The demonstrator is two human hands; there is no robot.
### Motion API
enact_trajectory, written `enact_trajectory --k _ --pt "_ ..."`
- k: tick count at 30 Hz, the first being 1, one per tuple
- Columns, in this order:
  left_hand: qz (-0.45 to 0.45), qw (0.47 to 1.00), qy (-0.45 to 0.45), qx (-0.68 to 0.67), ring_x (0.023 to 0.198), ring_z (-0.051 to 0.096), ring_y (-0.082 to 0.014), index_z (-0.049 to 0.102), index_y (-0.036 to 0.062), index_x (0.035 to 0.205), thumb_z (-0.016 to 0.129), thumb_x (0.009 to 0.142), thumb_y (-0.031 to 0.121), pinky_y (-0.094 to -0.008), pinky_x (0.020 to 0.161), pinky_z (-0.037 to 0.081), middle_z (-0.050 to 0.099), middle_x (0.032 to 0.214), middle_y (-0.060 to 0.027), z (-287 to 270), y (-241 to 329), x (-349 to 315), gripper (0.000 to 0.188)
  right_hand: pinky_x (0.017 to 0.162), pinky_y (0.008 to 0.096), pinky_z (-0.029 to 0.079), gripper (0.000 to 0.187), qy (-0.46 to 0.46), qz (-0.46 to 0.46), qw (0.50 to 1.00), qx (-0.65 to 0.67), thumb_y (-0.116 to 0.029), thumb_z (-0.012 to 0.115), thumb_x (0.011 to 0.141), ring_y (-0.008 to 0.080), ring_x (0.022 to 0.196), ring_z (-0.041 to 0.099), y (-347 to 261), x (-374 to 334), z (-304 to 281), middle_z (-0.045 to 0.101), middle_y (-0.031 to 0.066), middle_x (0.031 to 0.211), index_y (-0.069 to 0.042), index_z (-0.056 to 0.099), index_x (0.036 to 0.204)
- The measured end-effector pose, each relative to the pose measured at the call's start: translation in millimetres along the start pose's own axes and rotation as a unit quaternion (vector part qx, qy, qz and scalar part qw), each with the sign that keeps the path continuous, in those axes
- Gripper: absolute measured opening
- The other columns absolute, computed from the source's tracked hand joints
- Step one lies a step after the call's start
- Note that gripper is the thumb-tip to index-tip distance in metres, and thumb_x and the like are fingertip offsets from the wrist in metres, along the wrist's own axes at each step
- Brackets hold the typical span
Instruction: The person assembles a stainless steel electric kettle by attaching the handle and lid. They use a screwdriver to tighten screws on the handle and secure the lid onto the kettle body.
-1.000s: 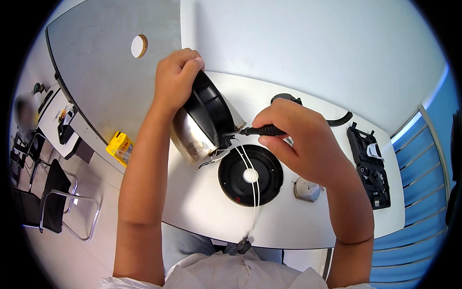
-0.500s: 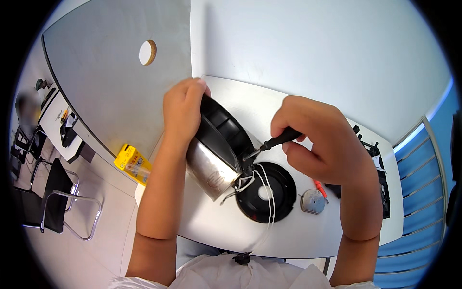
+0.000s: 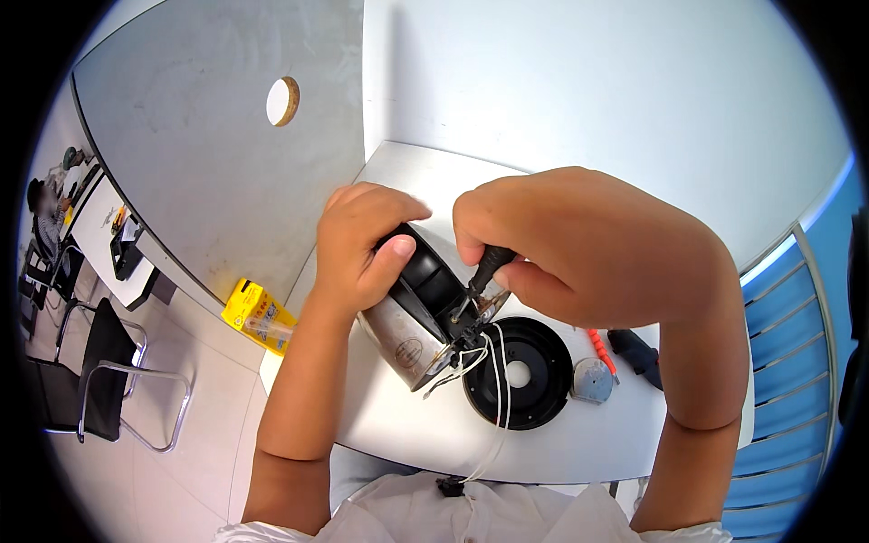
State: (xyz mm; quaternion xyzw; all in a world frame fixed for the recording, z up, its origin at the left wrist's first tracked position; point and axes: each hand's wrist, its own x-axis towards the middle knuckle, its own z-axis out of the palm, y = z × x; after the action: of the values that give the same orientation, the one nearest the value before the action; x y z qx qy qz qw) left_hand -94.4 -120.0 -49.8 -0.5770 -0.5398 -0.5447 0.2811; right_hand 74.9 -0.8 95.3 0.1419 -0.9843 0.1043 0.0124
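Note:
My left hand (image 3: 362, 240) grips the black upper part of a tilted metal-and-black appliance body that looks like an electric kettle (image 3: 405, 348), thumb on its near side. In my right hand (image 3: 579, 249) is a black-handled screwdriver (image 3: 494, 264), its shaft slanting down to the black fitting (image 3: 462, 319) at the body's right end. White wires (image 3: 501, 371) come out of that fitting and hang toward me. They cross a black round base (image 3: 552, 398) with a pale centre, lying on the table. The screwdriver's very tip is hard to make out.
Right of the base lie a round grey metal piece (image 3: 593, 380), a red-handled tool (image 3: 600, 348) and a dark tool (image 3: 635, 355), partly behind my right forearm. A yellow box (image 3: 258, 312) stands at the table's left edge. Grey partition (image 3: 199, 136) and chair (image 3: 109, 362) are left.
The kettle body has turned and dropped a little, and my left thumb now shows on its near side. My right hand has moved left, holding the screwdriver more upright.

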Motion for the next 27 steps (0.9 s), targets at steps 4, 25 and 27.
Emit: enact_trajectory --k 4,25,27 --pt "-0.037 0.998 -0.057 0.003 0.071 0.056 -0.0247 0.063 0.0079 0.072 0.052 0.080 0.032 -0.0362 0.072 0.039 0.062 0.072 -0.0040 -10 -6 -6 0.028 0.059 0.0398 0.040 0.014 0.009 -0.001 1.000 -0.013 -0.006 0.061 0.077 0.0305 0.066 0.052 -7 0 4 0.057 0.0090 0.075 -0.007 0.053 0.088" --pt "-0.054 0.988 -0.142 0.000 0.064 0.055 -0.0256 0.060 0.0077 0.069 0.057 0.069 0.021 -0.0373 0.069 0.041 0.061 0.066 -0.0053 19 1 24 0.014 0.061 0.0267 0.045 0.018 0.201 -0.094 0.941 0.257 -0.003 0.057 0.086 0.0132 0.068 0.055 35 -6 40 0.059 0.0059 0.079 -0.001 0.059 0.104" --pt "-0.036 0.990 -0.136 0.019 0.061 0.053 -0.0255 0.059 0.0082 0.067 0.058 0.067 0.024 -0.0368 0.067 0.040 0.059 0.064 -0.0052 21 -1 22 0.016 0.061 0.0262 0.045 0.018 0.210 -0.097 0.944 0.237 -0.002 0.059 0.086 0.0133 0.067 0.056 33 -3 39 0.059 0.0050 0.077 -0.002 0.060 0.104"
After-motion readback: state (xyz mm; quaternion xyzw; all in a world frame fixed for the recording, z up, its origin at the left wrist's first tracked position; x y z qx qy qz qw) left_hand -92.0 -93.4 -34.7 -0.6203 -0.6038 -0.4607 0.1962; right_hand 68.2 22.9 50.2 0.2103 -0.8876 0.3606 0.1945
